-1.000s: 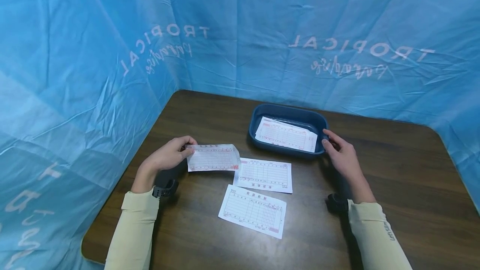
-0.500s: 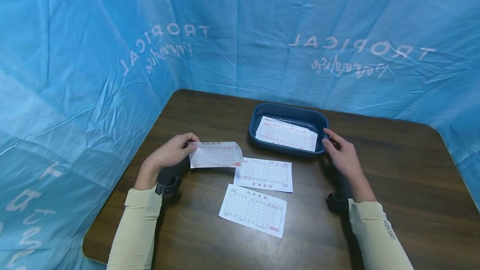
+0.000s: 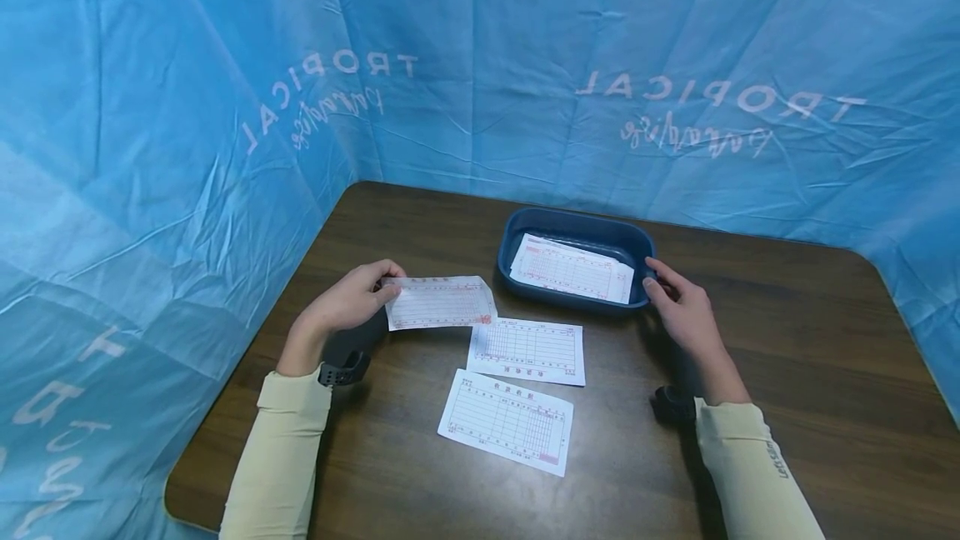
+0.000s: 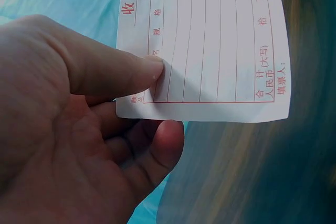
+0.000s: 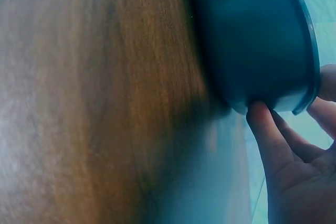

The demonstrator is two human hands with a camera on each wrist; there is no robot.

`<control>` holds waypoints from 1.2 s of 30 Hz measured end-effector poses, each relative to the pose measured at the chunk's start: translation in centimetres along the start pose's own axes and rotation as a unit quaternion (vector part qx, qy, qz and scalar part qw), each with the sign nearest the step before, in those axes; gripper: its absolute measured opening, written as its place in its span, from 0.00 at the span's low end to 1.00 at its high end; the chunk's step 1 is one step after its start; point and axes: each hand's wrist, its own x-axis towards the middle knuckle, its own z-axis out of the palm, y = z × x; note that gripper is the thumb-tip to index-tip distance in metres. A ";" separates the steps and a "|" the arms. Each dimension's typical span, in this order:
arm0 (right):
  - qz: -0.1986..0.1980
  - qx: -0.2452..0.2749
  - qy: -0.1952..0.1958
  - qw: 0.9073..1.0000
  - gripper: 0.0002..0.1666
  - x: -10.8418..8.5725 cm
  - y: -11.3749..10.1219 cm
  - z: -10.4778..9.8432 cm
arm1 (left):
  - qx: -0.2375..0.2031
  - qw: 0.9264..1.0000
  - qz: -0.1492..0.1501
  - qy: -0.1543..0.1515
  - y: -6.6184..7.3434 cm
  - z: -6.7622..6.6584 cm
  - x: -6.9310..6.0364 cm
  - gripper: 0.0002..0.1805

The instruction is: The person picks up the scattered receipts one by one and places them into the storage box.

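Observation:
My left hand (image 3: 347,300) pinches a printed slip (image 3: 441,303) by its left end, thumb on top, and holds it raised above the table. In the left wrist view the thumb of the hand (image 4: 79,93) lies over the corner of the slip (image 4: 210,40) with fingers beneath. My right hand (image 3: 688,315) has its thumb and fingers at the right end of a dark blue tray (image 3: 577,300). Several slips (image 3: 566,267) lie in that tray. The right wrist view shows the hand (image 5: 299,166) touching the end wall of the tray (image 5: 252,40).
Two more slips lie on the brown table (image 3: 615,440): one (image 3: 528,352) below the tray, partly behind the raised slip, and another (image 3: 506,422) nearer the front. Blue printed cloth (image 3: 480,65) hangs behind the table and along its left side.
The left hand and its slip have moved right and slightly toward the back of the table. The right hand, the tray and the slips on the table have stayed put.

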 end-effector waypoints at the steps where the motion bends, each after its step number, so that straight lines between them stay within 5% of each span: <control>1: 0.000 0.000 0.000 1.000 0.33 0.0 0.0 0.0 | 0.000 1.000 0.000 0.001 0.1 0.0 0.1 0.07; 36: 0.003 0.000 0.002 1.000 0.33 0.1 0.2 0.0 | 0.012 1.000 0.015 -0.004 3.0 0.3 3.2 0.07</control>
